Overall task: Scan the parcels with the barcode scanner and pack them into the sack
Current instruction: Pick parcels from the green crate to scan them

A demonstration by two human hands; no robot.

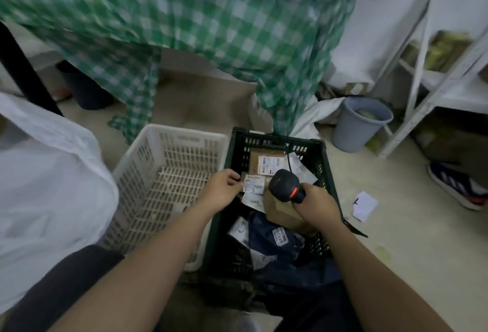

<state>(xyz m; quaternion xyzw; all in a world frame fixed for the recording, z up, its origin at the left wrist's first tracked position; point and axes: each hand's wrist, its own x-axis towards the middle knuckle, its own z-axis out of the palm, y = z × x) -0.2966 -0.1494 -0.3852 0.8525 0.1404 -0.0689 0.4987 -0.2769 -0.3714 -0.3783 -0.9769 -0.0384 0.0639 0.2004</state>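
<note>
step: scanning — right hand (318, 203) grips barcode scanner (284, 185) | left hand (223, 186) pinches small parcel (254, 185) just beside it | next: aim at label — then into sack (47, 186)

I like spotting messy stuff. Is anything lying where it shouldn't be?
Yes. A white slip of paper lies loose on the floor, right of the black crate, outside any container. The parcels inside the crate sit jumbled at odd angles. Nothing looks spilled or broken.
</note>
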